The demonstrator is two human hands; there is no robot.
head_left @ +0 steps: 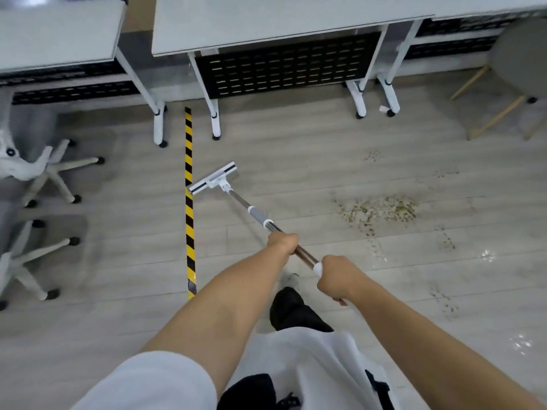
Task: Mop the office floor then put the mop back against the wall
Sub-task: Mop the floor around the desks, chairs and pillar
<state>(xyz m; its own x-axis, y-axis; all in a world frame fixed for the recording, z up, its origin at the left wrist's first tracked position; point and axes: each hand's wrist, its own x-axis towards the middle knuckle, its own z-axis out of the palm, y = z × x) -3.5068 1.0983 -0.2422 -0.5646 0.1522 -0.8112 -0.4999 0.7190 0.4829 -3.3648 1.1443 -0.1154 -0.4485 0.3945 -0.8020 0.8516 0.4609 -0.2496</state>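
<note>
You hold the mop (251,211) in both hands at the centre of the frame. Your left hand (282,242) is clenched around the metal shaft; your right hand (337,278), lower right of it, grips the white upper end. The flat white mop head (213,178) rests on the pale plank floor (296,161), touching the yellow-and-black hazard tape (188,202) at centre left. Scattered debris (379,210) lies to the right. Desks (266,22) span the top; office chairs (44,170) stand at left.
</note>
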